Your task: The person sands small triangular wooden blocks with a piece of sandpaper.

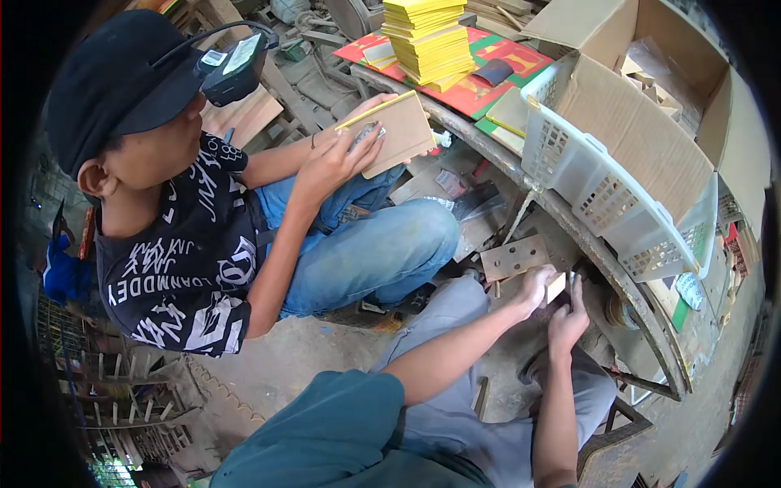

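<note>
A small pale wooden block [556, 288] is gripped in my left hand [534, 291], its fingers closed around one side. Just to the right, my right hand [567, 322] is curled with its fingers pointing up beside the block. A thin light sliver shows at its fingertips, too small to name. A wooden board with several round holes [516, 259] lies just beyond my left hand. Both hands are above my lap, below the curved table edge.
On the left, a seated person [187, 203] rubs a yellow-edged board [400, 135] by hand. The table [480, 134] bears a stack of yellow-edged pieces [429, 45], a white plastic basket [606, 191] and a cardboard box [675, 49]. Wooden scraps lie around.
</note>
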Motion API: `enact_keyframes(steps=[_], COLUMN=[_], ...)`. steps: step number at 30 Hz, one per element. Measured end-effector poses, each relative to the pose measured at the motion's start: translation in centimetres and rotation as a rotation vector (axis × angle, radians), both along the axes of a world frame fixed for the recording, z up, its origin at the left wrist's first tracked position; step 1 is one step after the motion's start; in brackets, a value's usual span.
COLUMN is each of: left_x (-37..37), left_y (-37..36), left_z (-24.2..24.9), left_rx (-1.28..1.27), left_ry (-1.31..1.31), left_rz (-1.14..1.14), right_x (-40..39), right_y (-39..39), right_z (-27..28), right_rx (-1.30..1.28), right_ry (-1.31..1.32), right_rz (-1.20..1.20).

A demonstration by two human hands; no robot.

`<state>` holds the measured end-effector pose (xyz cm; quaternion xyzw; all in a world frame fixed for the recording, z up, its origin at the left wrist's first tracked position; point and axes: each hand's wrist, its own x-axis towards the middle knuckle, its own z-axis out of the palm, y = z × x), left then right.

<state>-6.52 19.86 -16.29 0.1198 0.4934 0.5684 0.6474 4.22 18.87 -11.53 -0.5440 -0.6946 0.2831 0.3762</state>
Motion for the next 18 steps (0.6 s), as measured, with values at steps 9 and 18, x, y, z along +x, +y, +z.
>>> enact_keyframes(steps=[9, 18], left_x=[-0.1, 0.3], left_y=[-0.1, 0.2], left_z=[-0.2, -0.8], left_rx=[0.104, 0.121], left_ry=[-0.060, -0.017], left_rz=[-0.057, 0.082], right_x=[-0.3, -1.0], right_y=[0.0, -0.8], right_z=[-0.5, -0.7], right_rx=[-0.111, 0.117], right_ry=[-0.034, -0.003], right_rz=[-0.007, 0.120])
